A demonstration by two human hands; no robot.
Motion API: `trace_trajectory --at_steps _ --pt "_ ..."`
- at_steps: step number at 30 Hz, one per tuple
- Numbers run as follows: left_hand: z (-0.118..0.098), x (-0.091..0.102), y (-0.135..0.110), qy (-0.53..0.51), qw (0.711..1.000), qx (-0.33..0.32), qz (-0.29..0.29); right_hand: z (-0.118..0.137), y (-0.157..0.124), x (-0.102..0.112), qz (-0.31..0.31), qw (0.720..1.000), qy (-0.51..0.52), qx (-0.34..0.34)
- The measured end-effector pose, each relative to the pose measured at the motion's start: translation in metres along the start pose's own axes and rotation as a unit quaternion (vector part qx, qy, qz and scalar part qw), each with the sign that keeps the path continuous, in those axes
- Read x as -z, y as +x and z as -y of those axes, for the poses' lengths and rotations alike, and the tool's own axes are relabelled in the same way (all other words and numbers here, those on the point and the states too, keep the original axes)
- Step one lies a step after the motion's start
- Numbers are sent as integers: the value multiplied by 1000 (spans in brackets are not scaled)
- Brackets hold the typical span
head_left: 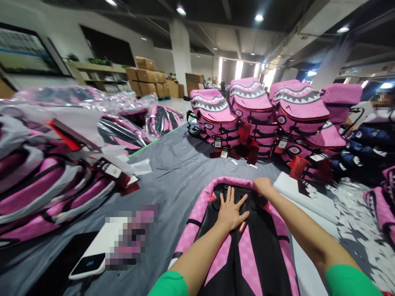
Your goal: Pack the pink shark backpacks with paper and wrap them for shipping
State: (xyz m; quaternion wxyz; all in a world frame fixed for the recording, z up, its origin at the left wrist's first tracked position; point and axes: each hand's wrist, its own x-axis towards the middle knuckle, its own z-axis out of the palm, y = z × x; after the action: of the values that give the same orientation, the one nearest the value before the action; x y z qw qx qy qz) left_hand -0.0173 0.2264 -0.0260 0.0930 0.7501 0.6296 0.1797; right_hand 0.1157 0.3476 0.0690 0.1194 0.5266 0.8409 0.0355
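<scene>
A pink and black backpack [265, 246] lies in front of me, its black padded back and shoulder straps facing up. Pressed flat on its upper back panel is my left hand [230, 211], fingers spread. At the bag's top right corner, my right hand [263, 187] curls over the pink edge; its fingertips are hidden behind the rim. A small red zipper pull or tag [242, 226] shows just below my left hand.
Stacked pink shark-mouth backpacks [212, 109] with hang tags stand at the back. Pink bags with white wrapping [55, 185] pile up at left. A white power bank [92, 255] lies nearer me. White sheets [308, 197] and paper scraps [358, 222] cover the right side.
</scene>
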Motion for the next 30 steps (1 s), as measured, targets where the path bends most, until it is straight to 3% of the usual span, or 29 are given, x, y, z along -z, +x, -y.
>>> trace_trajectory --at_steps 4,6,10,12,15,18,20,21,23,26,28,30 --pt "1 8 0 -19 1000 7 16 66 31 8 -55 993 60 86" --pt "2 10 -1 -21 1000 3 21 89 46 5 -64 990 88 95" --pt "7 7 11 4 1000 -15 14 105 70 -7 -90 986 115 78" --pt "11 3 22 25 1000 -13 -4 109 67 -10 -113 982 117 91" --pt "15 1 38 30 999 16 -29 110 19 -22 -143 969 117 161" --pt "16 2 45 13 998 40 -42 93 -67 -48 -163 946 117 254" --pt "16 6 47 -10 997 40 -60 73 -118 -69 -258 910 111 303" --pt "17 9 48 -23 997 41 -68 64 -135 -79 -271 910 104 298" --pt "18 17 47 -46 995 37 -74 51 -150 -99 -284 911 87 288" --pt "15 36 32 -60 997 -8 -41 52 -137 -121 -287 920 60 260" --pt "5 51 3 -82 993 -83 3 61 -127 -125 -279 927 59 244" --pt "-7 64 -38 -121 971 -196 65 71 -129 -121 -235 941 72 234"
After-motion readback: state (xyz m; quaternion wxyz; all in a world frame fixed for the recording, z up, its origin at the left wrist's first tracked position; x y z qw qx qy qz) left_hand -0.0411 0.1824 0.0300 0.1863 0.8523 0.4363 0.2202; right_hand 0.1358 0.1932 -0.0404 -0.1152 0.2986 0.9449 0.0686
